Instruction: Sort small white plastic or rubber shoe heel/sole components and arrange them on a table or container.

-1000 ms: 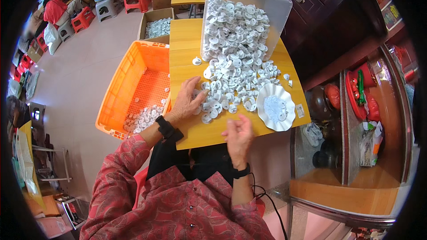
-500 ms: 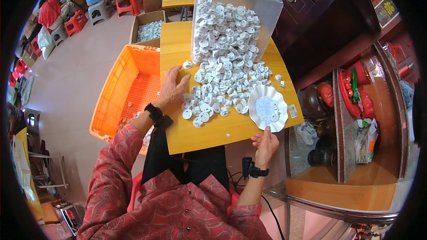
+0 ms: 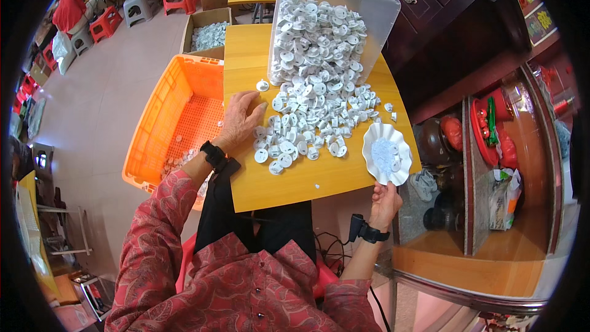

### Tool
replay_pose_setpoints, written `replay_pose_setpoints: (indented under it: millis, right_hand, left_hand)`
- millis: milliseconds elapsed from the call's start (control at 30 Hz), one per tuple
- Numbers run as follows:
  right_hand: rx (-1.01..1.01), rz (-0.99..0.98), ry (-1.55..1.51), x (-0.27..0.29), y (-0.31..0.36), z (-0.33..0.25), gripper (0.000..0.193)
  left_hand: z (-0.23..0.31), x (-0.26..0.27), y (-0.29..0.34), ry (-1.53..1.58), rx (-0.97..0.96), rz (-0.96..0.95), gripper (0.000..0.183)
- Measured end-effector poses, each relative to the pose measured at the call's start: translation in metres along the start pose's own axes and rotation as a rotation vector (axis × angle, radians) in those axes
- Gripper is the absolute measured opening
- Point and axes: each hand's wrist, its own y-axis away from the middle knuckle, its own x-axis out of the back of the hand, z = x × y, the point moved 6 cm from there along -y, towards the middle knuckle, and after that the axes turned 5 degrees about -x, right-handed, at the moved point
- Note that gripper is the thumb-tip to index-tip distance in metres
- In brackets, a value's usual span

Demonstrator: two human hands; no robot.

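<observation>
My right hand (image 3: 386,204) grips the near rim of a white wavy-edged dish (image 3: 399,166) between thumb and fingers. Tiny pale-blue pieces (image 3: 384,151) lie inside the dish, at the right corner of the yellow wooden table (image 3: 289,187). Resting on the table's left side, my left hand (image 3: 241,117) has its thumb and fingers apart and holds nothing. Just right of it spreads a heap of small white round plastic parts (image 3: 310,114). The heap spills from a clear plastic bin (image 3: 382,17) tipped on its side. One single part (image 3: 262,85) lies beyond my left fingertips.
An orange plastic basket (image 3: 144,129) stands at the table's left, with some white parts at its bottom. Behind it is a cardboard box (image 3: 187,35) of similar parts. Dark drawers (image 3: 424,0) and a shelf (image 3: 470,178) border the right. Two people sit at the far left.
My right hand and the dish have shifted right, toward the table's corner. My left hand stays nearly in place. The whole view has tilted slightly.
</observation>
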Motion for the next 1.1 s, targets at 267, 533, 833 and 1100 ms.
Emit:
replay_pose_setpoints:
  millis: [267,533,833,1100]
  right_hand:
    - [-0.017,0.117,0.587,-0.005,0.016,-0.038,0.033]
    - [0.601,0.053,1.072,-0.090,0.007,-0.107,0.027]
    - [0.803,-0.098,1.550,-0.184,-0.110,-0.101,0.040]
    - [0.450,-0.171,1.628,-0.187,-0.199,-0.078,0.060]
  left_hand:
    - [0.002,0.004,0.002,0.061,0.030,-0.015,0.043]
    - [0.002,0.003,0.002,0.056,0.023,-0.064,0.042]
    - [0.011,0.005,0.003,0.048,0.015,-0.014,0.038]
    - [0.019,0.005,0.000,0.101,0.007,0.012,0.032]
